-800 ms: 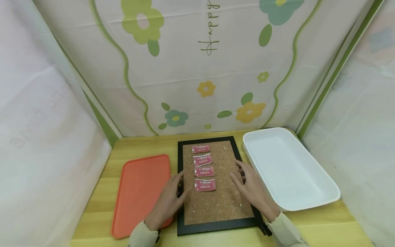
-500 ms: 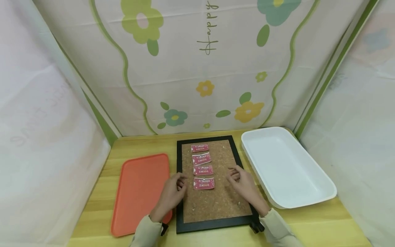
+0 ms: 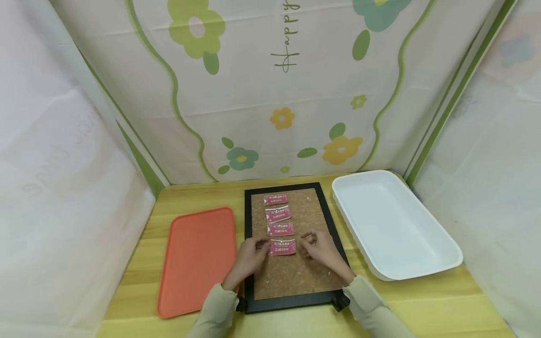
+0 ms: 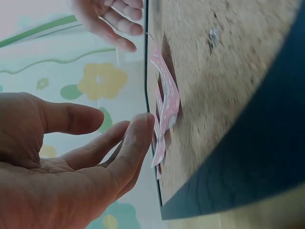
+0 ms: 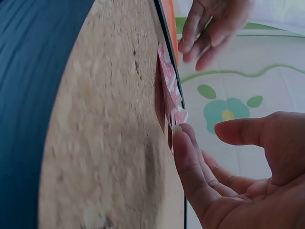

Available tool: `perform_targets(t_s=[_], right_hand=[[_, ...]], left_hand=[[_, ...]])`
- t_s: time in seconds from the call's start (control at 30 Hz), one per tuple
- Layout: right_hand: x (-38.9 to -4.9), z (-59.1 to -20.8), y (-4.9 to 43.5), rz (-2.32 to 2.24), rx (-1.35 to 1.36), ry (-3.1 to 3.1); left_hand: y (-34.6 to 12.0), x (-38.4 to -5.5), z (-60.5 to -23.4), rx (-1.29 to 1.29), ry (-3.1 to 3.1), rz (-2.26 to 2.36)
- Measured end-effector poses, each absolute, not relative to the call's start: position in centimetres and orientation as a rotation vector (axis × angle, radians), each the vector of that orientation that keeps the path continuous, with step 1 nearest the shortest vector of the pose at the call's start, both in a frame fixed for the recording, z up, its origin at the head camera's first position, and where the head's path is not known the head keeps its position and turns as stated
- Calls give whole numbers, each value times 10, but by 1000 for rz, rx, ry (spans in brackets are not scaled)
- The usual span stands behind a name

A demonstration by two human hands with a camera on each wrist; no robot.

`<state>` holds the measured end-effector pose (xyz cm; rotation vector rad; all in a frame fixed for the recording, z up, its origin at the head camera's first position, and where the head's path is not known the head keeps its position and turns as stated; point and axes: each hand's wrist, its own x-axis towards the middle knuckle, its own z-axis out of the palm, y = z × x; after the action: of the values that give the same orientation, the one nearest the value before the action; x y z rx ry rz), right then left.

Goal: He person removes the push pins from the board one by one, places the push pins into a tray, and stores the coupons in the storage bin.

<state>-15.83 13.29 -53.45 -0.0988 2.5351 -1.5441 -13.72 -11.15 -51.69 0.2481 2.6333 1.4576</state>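
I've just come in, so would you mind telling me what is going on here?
A person's left hand and right hand are at opposite ends of the nearest pink coupon, one of four in a column on a black-framed corkboard. Neither hand pinches it, and whether they touch it is hard to tell. An orange tray lies left of the corkboard, a white tray right.

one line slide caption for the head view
A person's left grip and right grip flank the nearest of four pink coupons on a framed corkboard, orange tray left, white tray right.
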Motion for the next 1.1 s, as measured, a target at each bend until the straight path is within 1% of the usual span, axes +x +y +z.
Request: perform_targets(t_s=[0.27,0.7,0.93,1.1], right_hand=[[-163,-540,126,-1491,-5,2514],[-176,-536,118,-1464,-30,2458],[-174,-540,119,-1397,-57,2503],[-168,-544,119,-1399,-14,2509]], left_hand=[[-101,-144,-518,264,2563,1485],[-93,-152,-517,164,2539,1489],[-85,-150,-519,161,2523,1492],[-80,-148,-524,159,2501,1500]])
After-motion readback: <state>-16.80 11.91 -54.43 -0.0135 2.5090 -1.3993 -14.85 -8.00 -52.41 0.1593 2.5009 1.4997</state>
